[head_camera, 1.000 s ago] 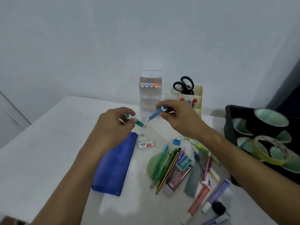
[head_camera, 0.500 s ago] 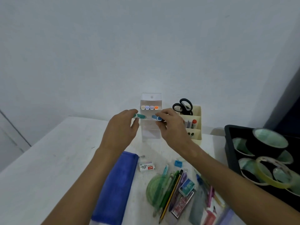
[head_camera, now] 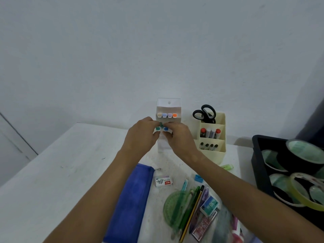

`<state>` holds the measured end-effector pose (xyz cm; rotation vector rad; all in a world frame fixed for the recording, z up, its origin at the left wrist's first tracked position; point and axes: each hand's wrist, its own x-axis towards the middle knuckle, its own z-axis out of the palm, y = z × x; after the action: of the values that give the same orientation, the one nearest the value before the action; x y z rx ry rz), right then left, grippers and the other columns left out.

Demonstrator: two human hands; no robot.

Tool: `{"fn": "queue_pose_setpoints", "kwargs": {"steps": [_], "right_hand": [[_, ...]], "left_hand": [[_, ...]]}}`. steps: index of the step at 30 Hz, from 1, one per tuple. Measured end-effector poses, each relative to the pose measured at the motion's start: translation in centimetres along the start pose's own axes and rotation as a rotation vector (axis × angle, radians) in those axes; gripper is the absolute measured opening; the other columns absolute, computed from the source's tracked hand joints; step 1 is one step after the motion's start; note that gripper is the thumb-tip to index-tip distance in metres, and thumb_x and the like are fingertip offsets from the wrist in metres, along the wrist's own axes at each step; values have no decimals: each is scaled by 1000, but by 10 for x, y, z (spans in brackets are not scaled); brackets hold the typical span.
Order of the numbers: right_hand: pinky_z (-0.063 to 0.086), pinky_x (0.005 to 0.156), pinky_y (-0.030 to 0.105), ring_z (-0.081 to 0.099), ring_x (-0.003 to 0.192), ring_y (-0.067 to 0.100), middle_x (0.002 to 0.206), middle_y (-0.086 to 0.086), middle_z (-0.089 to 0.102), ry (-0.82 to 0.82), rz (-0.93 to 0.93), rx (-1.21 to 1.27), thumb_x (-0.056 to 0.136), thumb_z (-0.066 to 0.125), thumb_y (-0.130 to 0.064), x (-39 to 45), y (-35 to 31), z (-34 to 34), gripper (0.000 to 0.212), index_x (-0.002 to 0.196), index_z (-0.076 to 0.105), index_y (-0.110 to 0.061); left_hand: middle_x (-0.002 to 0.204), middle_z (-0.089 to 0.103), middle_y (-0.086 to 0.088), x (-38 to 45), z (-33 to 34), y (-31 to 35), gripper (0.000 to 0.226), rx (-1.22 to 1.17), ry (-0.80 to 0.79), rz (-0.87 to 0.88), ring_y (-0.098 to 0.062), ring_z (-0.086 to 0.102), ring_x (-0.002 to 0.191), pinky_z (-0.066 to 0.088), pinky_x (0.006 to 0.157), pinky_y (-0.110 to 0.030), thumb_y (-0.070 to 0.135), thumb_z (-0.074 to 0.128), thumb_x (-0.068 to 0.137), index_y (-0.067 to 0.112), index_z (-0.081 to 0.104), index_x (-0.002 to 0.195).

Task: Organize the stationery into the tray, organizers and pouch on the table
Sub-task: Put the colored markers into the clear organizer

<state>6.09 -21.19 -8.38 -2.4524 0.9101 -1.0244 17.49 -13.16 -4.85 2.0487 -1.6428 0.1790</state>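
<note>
- Left hand at the clear organizer, fingers curled round a green-capped marker, cap end facing the camera.
- Right hand just beside it at 3 o'clock, fingers pinching a blue-capped marker; the two caps side by side, nearly touching.
- Both markers held against the organizer's front, below a row of four capped markers already seated in its upper tier; whether the held pair sits inside a slot, impossible to tell behind the fingers.
- Clear organizer upright at the 12 o'clock edge of the white worktop, against the wall.
- Cream organizer just beside it at 3 o'clock, with black scissors standing in the back compartment and markers and pens in the two tiers in front.
- Black tray farther toward 3 o'clock, holding rolls of tape.
- Blue pouch flat on the worktop at 6 o'clock from the hands, under the left forearm.
- Small box of staples just beside the pouch's far end.
- Loose pile near 5 o'clock: green protractor, pencils, a second staple box, a small blue piece; lower right part of the pile blurred.
</note>
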Motion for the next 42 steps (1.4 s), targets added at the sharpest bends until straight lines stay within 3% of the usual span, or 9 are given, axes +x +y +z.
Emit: {"fn": "queue_pose_setpoints", "kwargs": {"steps": [5, 13, 26, 32, 36, 38, 42], "right_hand": [[47, 84, 27, 63, 97, 21, 105, 2, 72, 15, 34, -62, 88, 64, -18, 8, 4, 5, 19, 106, 71, -16], [47, 84, 24, 64, 99, 20, 113, -1, 70, -18, 70, -135, 94, 57, -25, 9, 4, 7, 24, 115, 68, -21], [50, 73, 29, 66, 89, 21, 103, 2, 71, -27, 58, -222, 95, 53, -20, 10, 12, 19, 20, 111, 65, -18], [51, 91, 38, 61, 107, 27, 121, 9, 63, -103, -7, -88, 87, 59, -6, -8, 4, -3, 42, 128, 53, -9], [44, 97, 34, 60, 110, 28, 117, 16, 66, -207, 58, -68, 88, 57, -7, -44, 1, -34, 31, 118, 63, 0], [42, 96, 28, 60, 109, 23, 116, 11, 67, -283, 110, -97, 89, 58, -12, -65, 1, -52, 29, 116, 65, -4], [49, 89, 30, 62, 96, 20, 103, 5, 70, -405, 204, -108, 86, 60, -13, -104, 10, -79, 20, 103, 72, -11]], "left_hand": [[102, 60, -5, 13, 12, -6, 22, -8, -41, -36, -20, 60, 81, 48, 70, -26, 24, 60, 92, 20, 69, 111], [97, 59, -7, 21, 25, -10, 19, 5, -45, -74, -23, 59, 82, 50, 71, -31, 22, 58, 92, 20, 71, 107], [97, 57, -9, 17, 38, -7, 22, 11, -29, -71, -24, 59, 78, 49, 67, -30, 18, 53, 94, 12, 64, 112], [101, 54, -7, -12, 28, 10, 54, -11, -32, -34, -25, 58, 84, 49, 65, -34, 24, 56, 90, 23, 40, 141], [109, 59, -6, -42, 27, 23, 43, -103, -51, -43, -23, 59, 95, 48, 76, -34, 26, 58, 88, 20, 55, 130], [107, 61, -4, -57, 29, 31, 38, -139, -99, -32, -17, 56, 85, 45, 78, -30, 26, 59, 88, 19, 59, 125], [100, 64, 2, -87, 41, 45, 30, -180, -296, -19, -12, 51, 73, 47, 78, -28, 28, 61, 88, 21, 64, 117]]}}
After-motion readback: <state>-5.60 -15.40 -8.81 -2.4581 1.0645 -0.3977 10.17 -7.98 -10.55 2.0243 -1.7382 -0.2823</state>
